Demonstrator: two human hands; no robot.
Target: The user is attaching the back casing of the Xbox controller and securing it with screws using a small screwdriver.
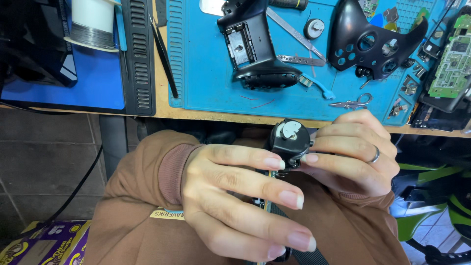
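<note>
Head view: we hold a small black motor part (289, 139) in front of our lap, just below the near edge of the workbench (162, 112), pinched between the fingertips of both hands. Our left hand (240, 196) reaches in from the lower left, index fingertip touching the part's left flank; our right hand (355, 154), wearing one ring (375, 156), closes on it from the right, so both hands are clamped on the same piece and equally near it. The part stands roughly upright, its round end with a pale insert facing up toward us, and a thin green circuit board (268, 202) runs down from it behind our left fingers; how the two join we cannot tell. On the bench above lies one blue work mat (206, 73) carrying one black controller faceplate (375, 41), one black back shell (255, 46), one blue brush (319, 86) and one small pair of scissors (353, 103). One spool of solder (93, 24) stands well apart at the far left.
</note>
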